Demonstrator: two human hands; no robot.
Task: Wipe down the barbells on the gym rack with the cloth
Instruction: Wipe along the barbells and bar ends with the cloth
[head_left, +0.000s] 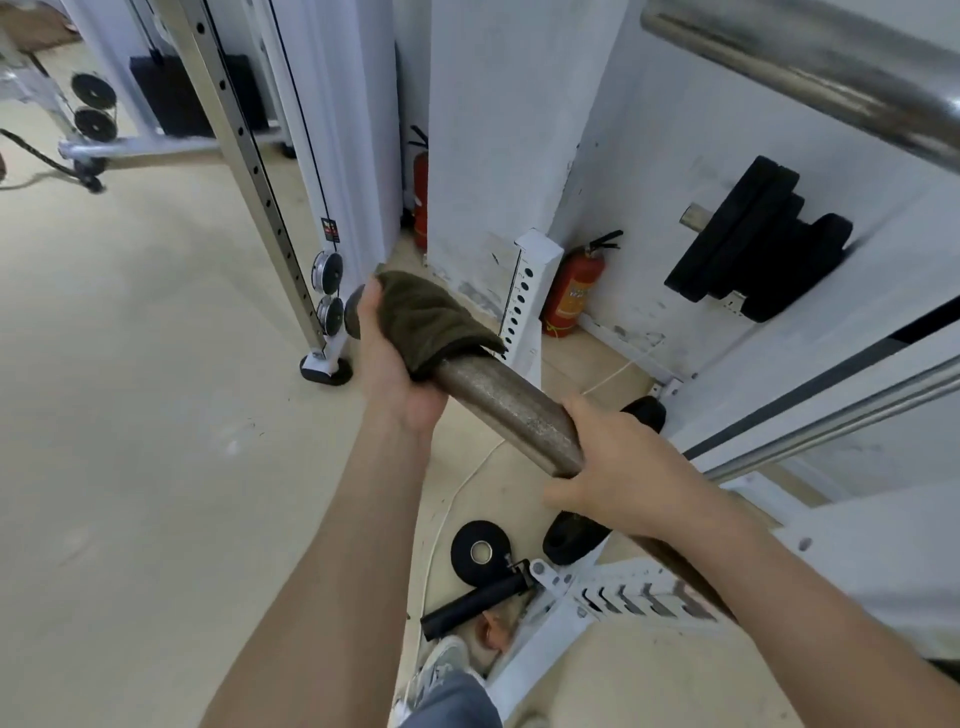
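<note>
A thick, dull grey barbell sleeve (511, 402) runs from the frame's centre down to the right. Its far end is wrapped in a dark olive cloth (426, 317). My left hand (397, 364) grips the cloth around the sleeve near that end. My right hand (618, 470) curls round the bare sleeve closer to me and hides the bar behind it. A second, shiny barbell (810, 67) crosses the upper right corner, blurred.
White rack uprights (527, 301) stand just behind the sleeve. Two red fire extinguishers (574, 288) lean at the wall. Black plates (753, 244) hang on a peg at right. A small plate (480, 551), a black roller and a white cord lie on the floor by my foot.
</note>
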